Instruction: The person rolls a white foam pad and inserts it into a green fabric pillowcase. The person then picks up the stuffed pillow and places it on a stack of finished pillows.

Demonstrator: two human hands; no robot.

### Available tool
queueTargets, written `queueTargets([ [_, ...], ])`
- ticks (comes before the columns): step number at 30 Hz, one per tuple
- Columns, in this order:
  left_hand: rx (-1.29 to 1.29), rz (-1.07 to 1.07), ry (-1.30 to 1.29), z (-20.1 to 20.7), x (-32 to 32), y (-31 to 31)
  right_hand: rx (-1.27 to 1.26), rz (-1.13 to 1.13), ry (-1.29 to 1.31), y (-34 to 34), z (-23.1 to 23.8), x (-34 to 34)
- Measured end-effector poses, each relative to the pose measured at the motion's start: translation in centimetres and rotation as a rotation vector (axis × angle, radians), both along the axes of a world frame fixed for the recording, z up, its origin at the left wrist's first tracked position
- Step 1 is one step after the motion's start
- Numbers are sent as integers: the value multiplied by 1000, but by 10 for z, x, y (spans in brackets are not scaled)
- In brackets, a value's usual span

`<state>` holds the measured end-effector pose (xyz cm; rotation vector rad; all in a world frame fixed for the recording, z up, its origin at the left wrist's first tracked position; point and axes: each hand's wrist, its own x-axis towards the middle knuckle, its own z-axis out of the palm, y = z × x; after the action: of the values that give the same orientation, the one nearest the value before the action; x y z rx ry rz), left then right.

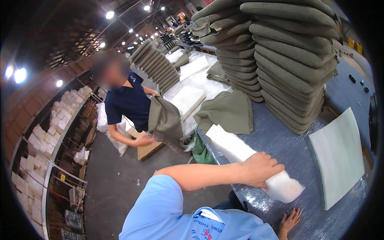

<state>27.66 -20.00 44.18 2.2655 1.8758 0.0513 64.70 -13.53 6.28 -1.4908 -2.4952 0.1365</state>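
My left hand (262, 170) reaches across from the left, its fingers wrapped over a long white piece of padding (234, 148). This padding looks folded or layered and lies along the near left edge of the plastic-covered table (276, 140). Its near end bulges out beyond my fingers. My right hand (290, 220) rests on the table by the near edge with its fingers spread, holding nothing. To the right lies a flat, pale sheet of wadding (340, 156), apart from both hands.
Tall stacks of grey-green cushions (294, 60) stand at the back of the table. Folded grey-green fabric (228, 112) lies before them. At the left a co-worker (128, 96) handles a grey-green cover (166, 116). A green bag (202, 148) hangs by the table corner; shelves (48, 168) hold white bundles.
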Motion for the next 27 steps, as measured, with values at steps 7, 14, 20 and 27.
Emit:
queueTargets([
  [7, 87, 101, -71, -2, -19, 19, -357, -125, 304, 31, -11, 19],
  [14, 220, 499, -521, 63, -64, -11, -1164, -10, 1182, 80, 91, -33],
  [20, 391, 717, -1380, 73, -100, -66, -1232, 367, 983, 150, 185, -36],
  [27, 588, 715, -1797, -40, -147, -91, -721, 268, 1224, 157, 284, -75],
])
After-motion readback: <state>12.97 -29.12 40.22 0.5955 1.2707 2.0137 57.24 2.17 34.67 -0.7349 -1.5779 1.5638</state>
